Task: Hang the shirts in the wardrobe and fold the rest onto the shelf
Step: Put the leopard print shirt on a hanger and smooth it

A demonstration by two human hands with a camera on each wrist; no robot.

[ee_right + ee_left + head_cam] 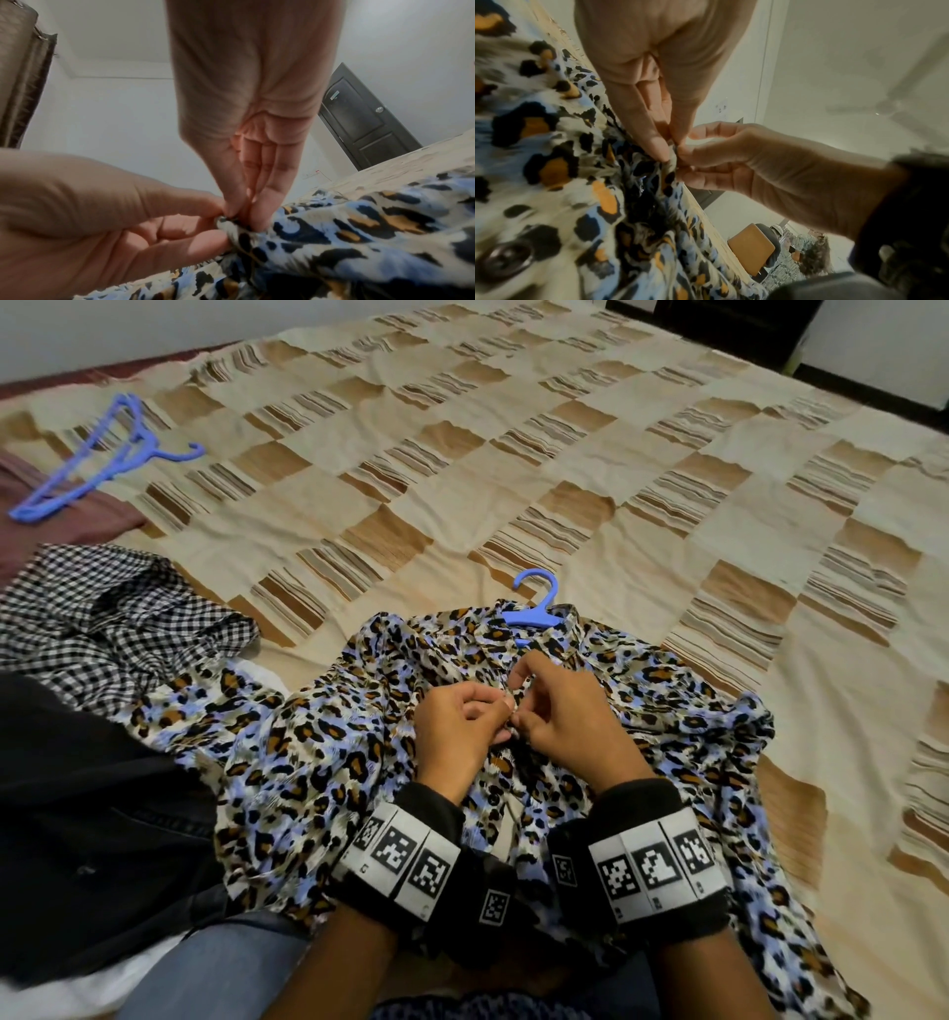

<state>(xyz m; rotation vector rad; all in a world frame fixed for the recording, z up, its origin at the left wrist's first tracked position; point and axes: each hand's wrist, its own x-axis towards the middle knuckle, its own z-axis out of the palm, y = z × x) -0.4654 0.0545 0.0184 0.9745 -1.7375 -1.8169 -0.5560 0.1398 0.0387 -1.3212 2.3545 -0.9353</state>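
The leopard-print shirt (318, 762) lies spread on the bed cover (667, 480), front side up, directly beneath both hands. A blue hanger (534, 613) is already inside the collar, its hook protruding just beyond the fingertips; this placement suggests the shirt is being closed on the hanger so it will not slip off when hung.

The left hand (457, 731) has its fingers curled, thumb and forefinger pinching one edge of the front opening. The right hand (565, 711) is likewise curled, pinching the opposite edge. The fingertips of both hands touch at the opening, just below the collar. In the right wrist view the pinched fabric is bunched between thumb and fingers (267, 203); whether a button sits there cannot be confirmed. A dark button (508, 257) shows lower on the shirt, nearer the wrist.

Judgement: the step in hand is fastening an upper button; the two grips oppose each other to bring the edges together.

Left of the fingers, apart from the shirt's body, lie a black-and-white checked garment (113, 608) and a dark garment (87, 814). Spare blue hangers (97, 459) rest well beyond, far left.
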